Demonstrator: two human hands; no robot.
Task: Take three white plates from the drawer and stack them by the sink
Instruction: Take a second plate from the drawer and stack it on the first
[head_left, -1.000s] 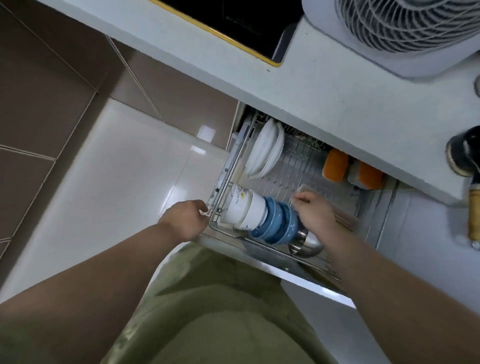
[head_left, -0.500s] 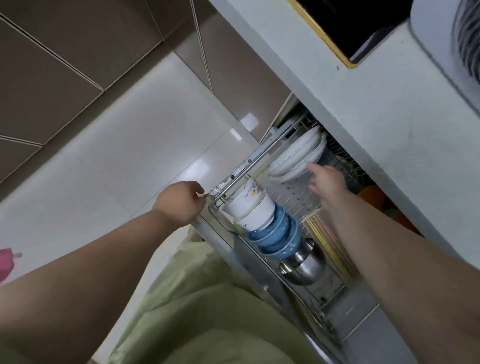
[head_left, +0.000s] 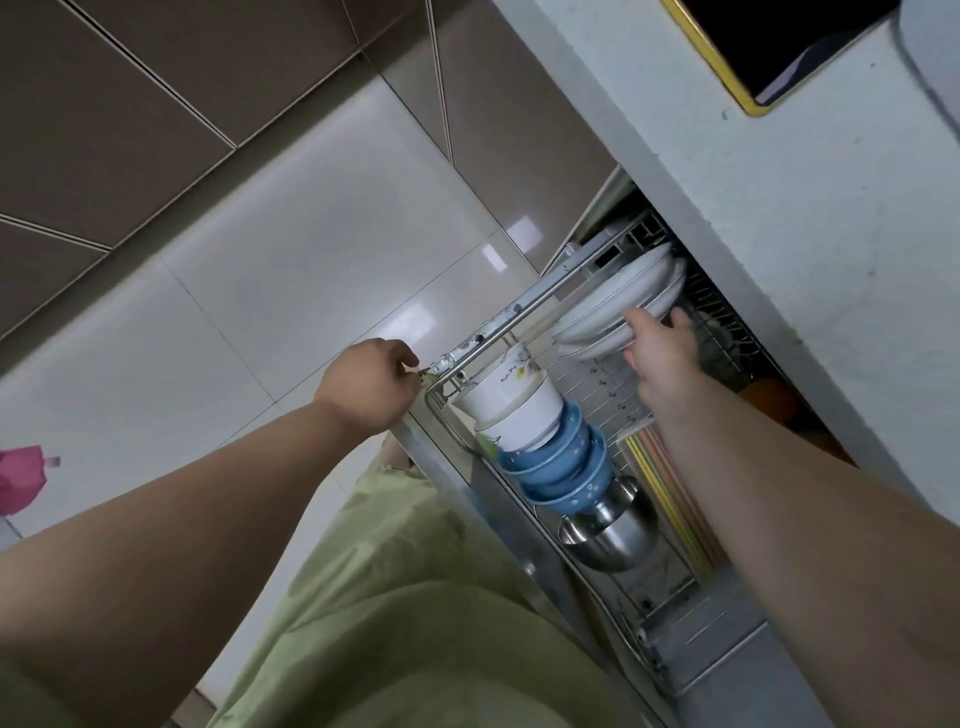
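Note:
The pull-out wire drawer (head_left: 511, 312) stands open under the counter. A few white plates (head_left: 618, 296) stand on edge at its far end, partly tucked under the counter edge. My right hand (head_left: 657, 345) reaches the near rim of these plates, thumb on the front face and fingers curling behind; the grip looks loose. My left hand (head_left: 371, 387) is closed on the front corner of the drawer rail. The sink is out of view.
Nested white bowls (head_left: 511, 408), blue bowls (head_left: 558, 462) and steel bowls (head_left: 610, 535) lie in a row along the drawer's near side. The white counter (head_left: 810, 218) overhangs the drawer. Striped chopsticks (head_left: 670, 493) lie by my right forearm. Glossy floor tiles lie to the left.
My right hand has gone from the blue bowls across the drawer to the white plates and now touches their rim. My left hand stays on the drawer corner. The view has tilted.

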